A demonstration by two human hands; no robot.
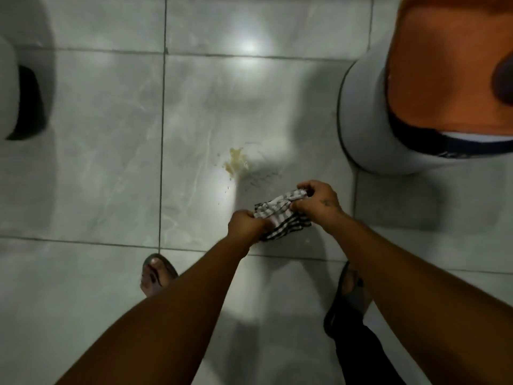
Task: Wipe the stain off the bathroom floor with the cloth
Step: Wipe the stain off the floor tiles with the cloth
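Wiping not yet begun: striped cloth [280,218] is gripped bunched between left hand [247,225] and right hand [319,200], held above the floor [97,162]. Yellowish stain [236,159] just beyond is seen untouched; whole wipe is left.

The stain [236,161] lies on the floor [111,134] near the middle of the view, just ahead and to the left of the cloth [280,218], which is held above the tiles between the left hand [247,225] and the right hand [319,200]. A toilet [369,112] stands to the right, a fixture [11,90] sits at the far left edge, and two sandalled feet [155,276] stand behind the hands.
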